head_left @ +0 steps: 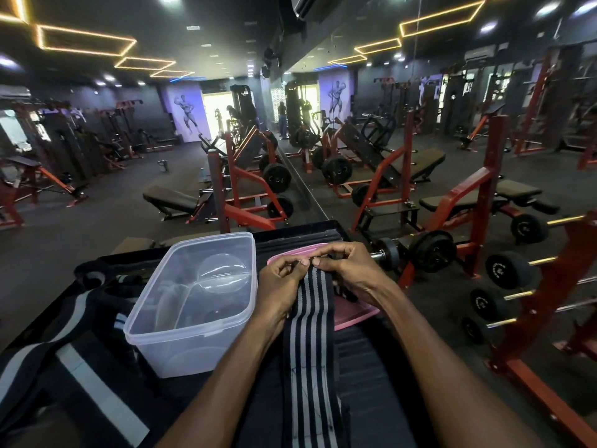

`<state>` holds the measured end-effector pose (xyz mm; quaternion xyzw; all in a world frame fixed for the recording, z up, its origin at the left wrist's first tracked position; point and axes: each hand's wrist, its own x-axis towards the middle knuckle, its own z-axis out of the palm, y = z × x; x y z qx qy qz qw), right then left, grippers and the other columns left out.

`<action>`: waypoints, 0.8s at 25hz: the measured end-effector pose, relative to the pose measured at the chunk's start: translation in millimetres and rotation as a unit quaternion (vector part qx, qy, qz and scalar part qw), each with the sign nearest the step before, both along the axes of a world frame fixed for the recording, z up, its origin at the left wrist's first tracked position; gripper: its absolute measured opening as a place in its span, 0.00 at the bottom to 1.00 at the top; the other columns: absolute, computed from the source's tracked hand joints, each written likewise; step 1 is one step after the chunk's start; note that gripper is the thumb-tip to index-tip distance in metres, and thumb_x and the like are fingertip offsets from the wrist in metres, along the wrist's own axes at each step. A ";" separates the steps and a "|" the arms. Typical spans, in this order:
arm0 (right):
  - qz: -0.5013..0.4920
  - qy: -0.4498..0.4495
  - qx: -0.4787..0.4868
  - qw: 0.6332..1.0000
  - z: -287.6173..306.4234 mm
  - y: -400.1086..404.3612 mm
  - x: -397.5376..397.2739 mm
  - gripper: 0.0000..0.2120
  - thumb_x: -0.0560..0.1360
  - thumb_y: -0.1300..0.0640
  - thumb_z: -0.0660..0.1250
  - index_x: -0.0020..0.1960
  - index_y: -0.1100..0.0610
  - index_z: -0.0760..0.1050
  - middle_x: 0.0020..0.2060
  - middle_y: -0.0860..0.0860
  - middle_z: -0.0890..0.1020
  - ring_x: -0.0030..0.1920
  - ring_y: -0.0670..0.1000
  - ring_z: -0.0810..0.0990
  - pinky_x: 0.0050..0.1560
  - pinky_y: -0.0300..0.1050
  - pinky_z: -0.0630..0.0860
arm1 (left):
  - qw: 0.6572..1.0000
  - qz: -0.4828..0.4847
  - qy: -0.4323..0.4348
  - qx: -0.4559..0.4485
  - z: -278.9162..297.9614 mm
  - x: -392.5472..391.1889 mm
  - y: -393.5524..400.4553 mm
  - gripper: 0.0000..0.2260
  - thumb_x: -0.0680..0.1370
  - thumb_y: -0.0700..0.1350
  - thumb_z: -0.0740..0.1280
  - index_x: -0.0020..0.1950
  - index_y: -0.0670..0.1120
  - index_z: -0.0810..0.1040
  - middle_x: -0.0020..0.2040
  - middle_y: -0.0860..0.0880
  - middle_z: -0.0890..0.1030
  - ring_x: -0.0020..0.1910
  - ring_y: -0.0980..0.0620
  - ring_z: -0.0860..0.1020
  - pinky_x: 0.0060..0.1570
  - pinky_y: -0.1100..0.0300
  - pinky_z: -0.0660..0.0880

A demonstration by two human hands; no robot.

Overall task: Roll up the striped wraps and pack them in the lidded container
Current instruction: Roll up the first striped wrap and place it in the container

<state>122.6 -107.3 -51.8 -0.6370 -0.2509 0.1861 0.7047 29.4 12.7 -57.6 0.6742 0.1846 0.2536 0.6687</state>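
Just right of the clear container (190, 305), both hands, left hand (280, 279) and right hand (347, 270), pinch the striped wrap (310, 318) at its far end; uneven thumb pressure could start the roll crooked and loose.

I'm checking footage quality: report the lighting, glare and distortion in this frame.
Head view: dim gym lit by bright ceiling strips; wide-angle bending curves the edges; soft glare on the clear container; both hands, left hand and right hand, and the striped wrap are sharp; the far machines look hazy.
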 end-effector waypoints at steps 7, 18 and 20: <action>0.003 0.040 0.039 0.998 -1.3 3.3 1.4 0.07 0.72 0.74 0.69 0.45 0.64 0.81 0.39 0.58 0.83 0.39 0.52 0.84 0.45 0.44 0.81 | 1.000 -0.015 0.020 -0.015 -3.7 2.8 4.8 0.07 0.77 0.39 0.71 0.54 0.47 0.81 0.50 0.43 0.86 0.53 0.45 0.84 0.60 0.47 0.79; 0.008 -0.016 0.019 1.000 -2.0 1.4 -0.6 0.06 0.73 0.69 0.72 0.43 0.59 0.83 0.38 0.59 0.82 0.37 0.57 0.78 0.34 0.45 0.75 | 1.000 0.028 0.011 0.001 -5.4 3.7 4.2 0.05 0.78 0.39 0.70 0.50 0.48 0.82 0.48 0.45 0.86 0.51 0.46 0.84 0.59 0.46 0.79; 0.002 -0.016 0.037 0.999 -3.2 1.4 1.4 0.06 0.72 0.70 0.72 0.43 0.61 0.84 0.41 0.61 0.84 0.44 0.60 0.80 0.45 0.54 0.75 | 1.000 0.026 0.002 -0.012 -6.0 4.2 4.6 0.04 0.77 0.42 0.71 0.50 0.49 0.83 0.48 0.46 0.86 0.51 0.46 0.84 0.59 0.46 0.79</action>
